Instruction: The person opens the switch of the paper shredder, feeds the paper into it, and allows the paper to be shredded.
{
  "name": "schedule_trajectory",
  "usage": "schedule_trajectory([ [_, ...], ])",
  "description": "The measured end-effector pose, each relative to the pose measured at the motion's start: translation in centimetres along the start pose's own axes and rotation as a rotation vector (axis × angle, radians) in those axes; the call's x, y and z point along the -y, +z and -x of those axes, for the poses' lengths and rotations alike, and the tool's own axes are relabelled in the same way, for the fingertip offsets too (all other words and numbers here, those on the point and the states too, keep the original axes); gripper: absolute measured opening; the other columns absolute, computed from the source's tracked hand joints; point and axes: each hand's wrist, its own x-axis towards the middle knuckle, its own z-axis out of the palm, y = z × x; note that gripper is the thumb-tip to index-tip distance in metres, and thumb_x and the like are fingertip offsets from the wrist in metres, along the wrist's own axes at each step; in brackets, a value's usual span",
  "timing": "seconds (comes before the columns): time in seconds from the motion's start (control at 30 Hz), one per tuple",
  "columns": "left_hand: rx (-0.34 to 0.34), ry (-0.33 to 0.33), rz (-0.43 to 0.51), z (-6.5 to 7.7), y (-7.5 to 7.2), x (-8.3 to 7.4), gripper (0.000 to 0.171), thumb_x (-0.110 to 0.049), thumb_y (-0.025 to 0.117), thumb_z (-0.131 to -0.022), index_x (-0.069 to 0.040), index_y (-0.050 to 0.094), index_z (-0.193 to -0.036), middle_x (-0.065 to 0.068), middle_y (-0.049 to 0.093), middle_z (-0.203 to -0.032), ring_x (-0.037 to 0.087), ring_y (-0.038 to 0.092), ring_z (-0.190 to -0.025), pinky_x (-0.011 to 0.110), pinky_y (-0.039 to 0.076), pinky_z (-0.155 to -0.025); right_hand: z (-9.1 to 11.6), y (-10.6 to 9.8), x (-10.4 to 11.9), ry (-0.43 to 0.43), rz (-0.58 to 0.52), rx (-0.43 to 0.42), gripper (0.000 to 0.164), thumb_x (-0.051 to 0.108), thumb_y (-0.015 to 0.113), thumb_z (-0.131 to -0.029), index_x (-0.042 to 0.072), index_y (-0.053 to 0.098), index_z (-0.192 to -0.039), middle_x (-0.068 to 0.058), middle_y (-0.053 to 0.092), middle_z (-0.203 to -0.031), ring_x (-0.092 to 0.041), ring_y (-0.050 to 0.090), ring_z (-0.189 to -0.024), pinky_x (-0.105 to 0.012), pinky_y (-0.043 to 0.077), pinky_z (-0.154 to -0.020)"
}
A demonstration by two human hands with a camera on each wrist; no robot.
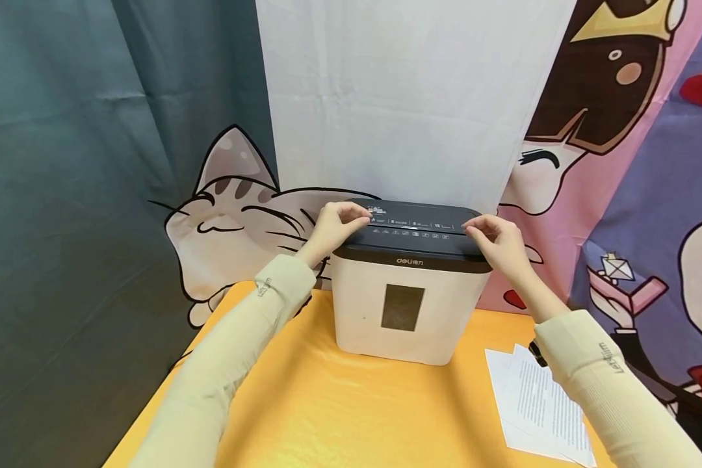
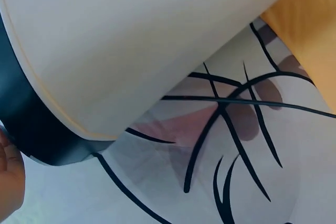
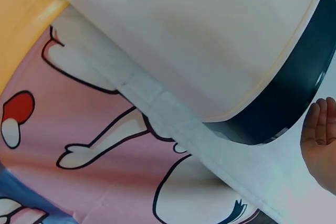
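Note:
A deli paper shredder (image 1: 409,312) stands upright, with a white bin, a dark top and a small window in its front. My left hand (image 1: 340,224) is at the left end of the slot in the top, thumb and forefinger bent toward each other. Opposite it, my right hand (image 1: 497,240) has its thumb and fingertips close to the slot's right end. No sheet shows between the fingers of either hand. In the wrist views, only part of the left hand (image 2: 9,174) and the right hand (image 3: 321,140) appears, beside the shredder's dark rim.
Several printed sheets of paper (image 1: 541,406) lie overlapping at the right of the yellow tabletop (image 1: 327,416), partly under my right forearm. A small black object (image 1: 537,355) sits by them. Close behind the shredder hangs a cartoon-printed curtain (image 1: 398,97).

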Motion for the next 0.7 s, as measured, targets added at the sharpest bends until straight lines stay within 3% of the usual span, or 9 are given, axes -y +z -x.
schedule_trajectory([
  [0.1,0.007,0.004,0.045,0.7,0.1,-0.1,0.016,-0.01,0.067,-0.087,0.001,0.07,-0.098,0.016,0.071,-0.095,0.01,0.062,-0.075,0.018,0.046,-0.067,0.7,-0.2,0.3,-0.013,-0.037,-0.021,0.019,0.01,0.058,-0.093,-0.005,0.066,-0.101,-0.016,0.068,-0.091,0.013,0.054,-0.077,-0.001,0.041,-0.073],
  [0.27,-0.002,-0.001,0.092,1.9,0.2,-0.3,0.018,-0.011,0.068,-0.087,0.002,0.07,-0.099,0.017,0.071,-0.092,0.011,0.065,-0.075,0.017,0.048,-0.067,1.9,-0.6,0.6,-0.015,-0.098,-0.057,0.016,0.005,0.059,-0.092,-0.006,0.066,-0.1,0.019,0.061,-0.083,0.013,0.055,-0.078,-0.001,0.042,-0.074],
  [0.33,-0.007,0.004,0.121,2.4,0.3,-0.4,0.018,-0.009,0.068,-0.086,0.003,0.07,-0.099,0.018,0.071,-0.091,0.012,0.065,-0.074,0.016,0.048,-0.067,2.5,-0.8,1.1,-0.014,-0.123,-0.069,0.015,0.001,0.058,-0.091,-0.009,0.065,-0.1,0.027,0.058,-0.082,0.012,0.055,-0.077,-0.001,0.042,-0.074],
  [0.5,-0.01,0.022,0.195,3.8,0.7,-0.8,0.018,-0.007,0.068,-0.085,0.006,0.069,-0.098,0.02,0.07,-0.092,0.005,0.064,-0.073,0.017,0.05,-0.068,4.0,-1.2,2.2,-0.011,-0.176,-0.109,0.013,-0.006,0.056,-0.09,-0.015,0.062,-0.097,0.027,0.059,-0.08,0.009,0.056,-0.074,-0.002,0.044,-0.073],
  [0.7,-0.024,0.01,0.256,5.6,1.4,-0.6,0.016,-0.006,0.068,-0.085,0.006,0.069,-0.096,0.021,0.07,-0.09,0.001,0.065,-0.073,0.019,0.051,-0.069,5.4,-1.2,0.0,0.021,-0.206,-0.136,0.014,-0.003,0.058,-0.09,-0.014,0.062,-0.098,0.026,0.061,-0.081,0.009,0.059,-0.076,-0.003,0.046,-0.074],
])
